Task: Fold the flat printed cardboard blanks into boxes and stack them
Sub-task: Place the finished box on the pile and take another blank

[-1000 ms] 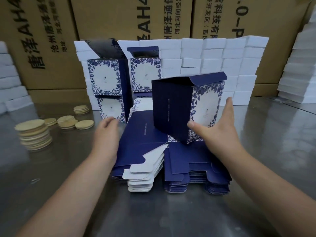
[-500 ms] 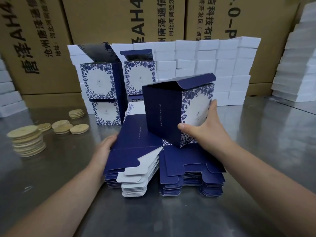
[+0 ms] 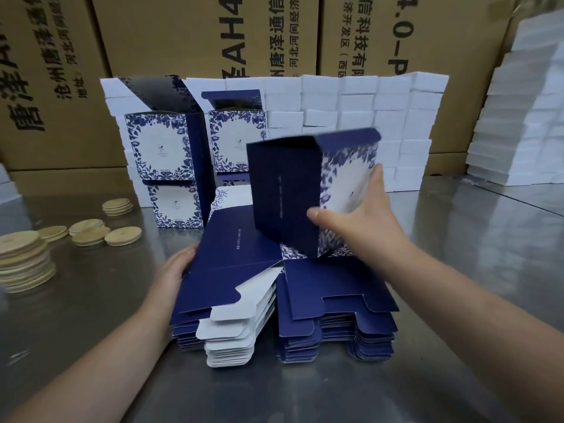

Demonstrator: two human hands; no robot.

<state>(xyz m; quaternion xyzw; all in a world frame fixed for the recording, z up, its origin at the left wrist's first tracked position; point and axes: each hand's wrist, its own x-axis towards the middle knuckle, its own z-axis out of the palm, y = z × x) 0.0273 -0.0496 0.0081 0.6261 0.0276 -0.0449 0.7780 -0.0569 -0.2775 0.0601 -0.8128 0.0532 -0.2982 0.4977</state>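
Folded box: held tilted over the blank stacks, pinched by the right grip, likely for carrying to the finished boxes behind
Top blank: edge grasped by the left grip, seemingly readied for folding next

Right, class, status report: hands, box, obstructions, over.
Right hand grips folded navy floral cardboard box, tilted above flat blanks. Left hand holds top flat navy blank. Nothing seen blocking stacked boxes behind.
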